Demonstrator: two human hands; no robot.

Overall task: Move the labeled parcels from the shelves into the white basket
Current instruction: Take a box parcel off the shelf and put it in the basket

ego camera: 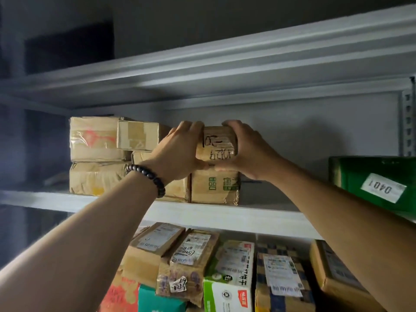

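Parcel [216, 143], small, brown and marked in black pen, sits on the upper shelf [225, 216] on top of a box with green print [213, 188]. The left hand [180, 152] and the right hand [249, 149] clasp it from either side. The fingers [191, 127] of both hands curl over its top edge and the thumbs tuck under its lower edge, so both hands are clamped on the parcel.

The step in hand looks like taking it off the stack. It is probably best to raise it slightly first, so that it does not drag the green-print box towards the shelf edge. The person can then draw it straight back and keep it level, watching the neighbouring cartons [96, 140] on the left.

The white basket is nowhere in view, so its direction cannot be judged. The left hand hides the gap between the parcel and the cartons, so whether they touch cannot be told. The pen marks are only partly readable, and no printed label shows on the face towards the camera. The parcel's back and underside are hidden. The top-left corner is too dark to read. A green bin [378, 183] is cut off at the right edge, and the lower-shelf parcels [195, 251] run out of frame.
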